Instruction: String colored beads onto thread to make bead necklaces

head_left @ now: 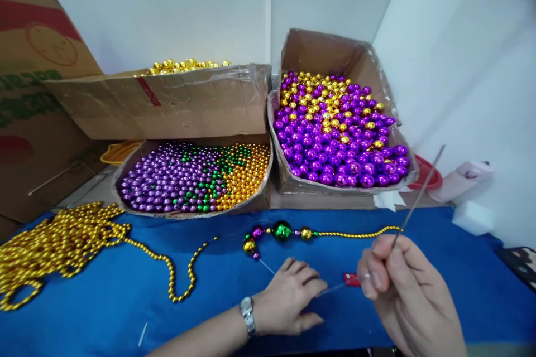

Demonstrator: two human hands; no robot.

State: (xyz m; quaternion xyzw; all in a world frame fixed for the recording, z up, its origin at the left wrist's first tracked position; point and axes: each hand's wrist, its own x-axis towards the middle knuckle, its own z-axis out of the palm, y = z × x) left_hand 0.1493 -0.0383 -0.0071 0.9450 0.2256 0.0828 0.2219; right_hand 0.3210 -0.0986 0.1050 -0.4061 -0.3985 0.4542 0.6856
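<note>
My right hand (412,290) is raised at the right, with thumb and fingers pinched on a long thin metal needle (421,192) that points up. My left hand (288,295), with a watch (247,312) on its wrist, lies palm down on the blue cloth, fingers apart. A pale string runs from the bead strand to the left hand's fingers. Just beyond that hand lies the strand, with a large green bead (282,230), smaller purple and gold beads, and a gold bead chain (360,232). A small red tag (352,279) sits between the hands, partly behind the right fingers.
Gold bead chains (62,245) are heaped at the left. Behind the cloth (226,312) stand a box of small purple, green and gold beads (192,178), a box of larger purple and gold beads (335,128) and a cardboard box (167,106). A red basket (427,173) is farther right.
</note>
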